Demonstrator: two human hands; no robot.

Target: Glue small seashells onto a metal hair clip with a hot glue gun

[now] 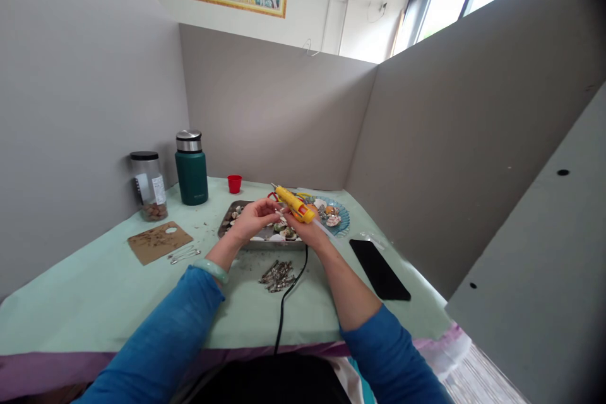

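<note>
My right hand point(307, 232) is closed around a yellow hot glue gun point(294, 203), whose nozzle points up and left. A pale glue stick point(326, 228) sticks out of its back end. My left hand point(258, 218) is closed in a pinch, its fingertips close to my right fingers. Something small and whitish seems to be between them, too small to name. Both hands are over a metal tray point(272, 245) of seashells point(290, 233). Nearer to me lies a pile of small metal clips or pins point(277, 276), beside the black cord point(283, 310).
A blue plate point(347, 218) with shells stands behind my right hand, and a black phone-like slab point(380, 269) lies at the right. Leftward are a brown card point(160, 242), wire pins point(184, 255), a green flask point(192, 170), a jar point(149, 186) and a red cup point(234, 184). Grey partitions point(279, 107) enclose the table.
</note>
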